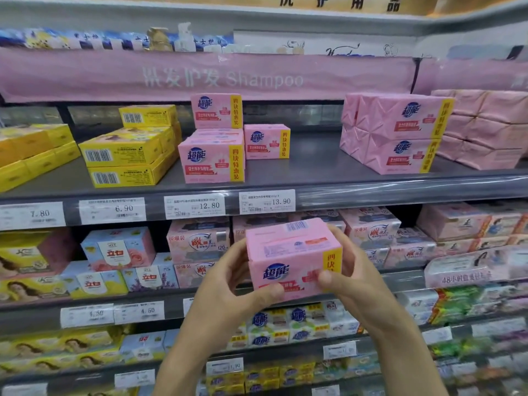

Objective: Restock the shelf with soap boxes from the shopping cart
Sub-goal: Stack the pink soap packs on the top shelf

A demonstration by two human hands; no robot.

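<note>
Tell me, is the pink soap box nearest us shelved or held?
Held: left hand and right hand grip the pink soap box by its ends, off the shelf.

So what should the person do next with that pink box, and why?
Probably lift the pink box, which both the left hand and right hand grip, to the bare patch of shelf right of the matching pink boxes; it sits below that level now.

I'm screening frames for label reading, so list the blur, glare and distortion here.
Head view: wide-angle distortion bows the upper shelf edge, most at right; mild blur everywhere, worst in the bottom corners; the pink soap box gripped by left hand and right hand is sharpest; pale glare streaks that edge right of the price tags.
</note>
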